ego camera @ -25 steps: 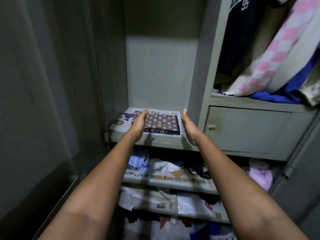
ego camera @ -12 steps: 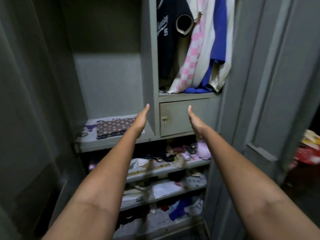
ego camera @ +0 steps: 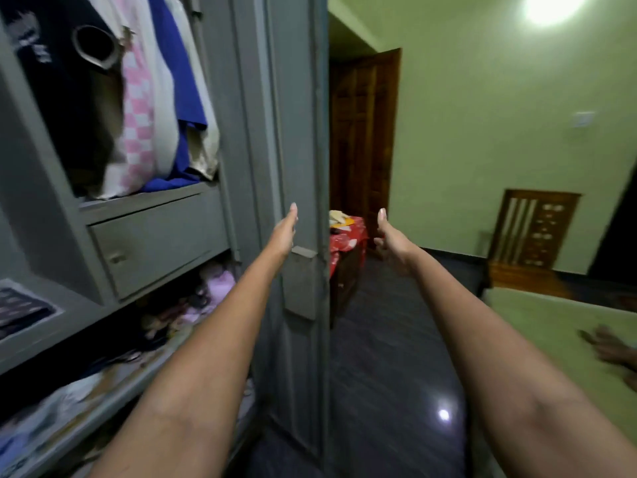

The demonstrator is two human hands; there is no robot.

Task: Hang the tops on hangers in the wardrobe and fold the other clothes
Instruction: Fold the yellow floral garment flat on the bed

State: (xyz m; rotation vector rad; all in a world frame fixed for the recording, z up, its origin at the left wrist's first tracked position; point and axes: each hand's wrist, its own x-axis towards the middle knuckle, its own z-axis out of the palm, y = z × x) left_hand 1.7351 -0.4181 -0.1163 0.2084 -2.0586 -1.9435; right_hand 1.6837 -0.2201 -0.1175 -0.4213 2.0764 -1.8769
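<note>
The grey wardrobe (ego camera: 155,232) fills the left half of the view. Several tops hang in its upper right compartment: a dark one (ego camera: 44,81), a pink checked one (ego camera: 138,108) and a blue one (ego camera: 175,74). A folded patterned cloth (ego camera: 20,307) lies on the shelf at the far left edge. My left hand (ego camera: 284,229) is stretched out flat in front of the open wardrobe door (ego camera: 296,132), empty. My right hand (ego camera: 391,236) is held out past the door's edge, fingers loosely curled, holding nothing.
Lower shelves (ego camera: 103,370) hold jumbled clothes. Beyond the door stands a small table with a red cloth (ego camera: 346,238) and a brown wooden door (ego camera: 365,139). A green bed (ego camera: 568,343) is at the right, with another person's hand (ego camera: 610,346) on it. Dark floor (ego camera: 386,374) lies ahead.
My view has swung right, away from the shelf with the folded cloth toward the room. Both empty hands moved right with it, past the wardrobe door.
</note>
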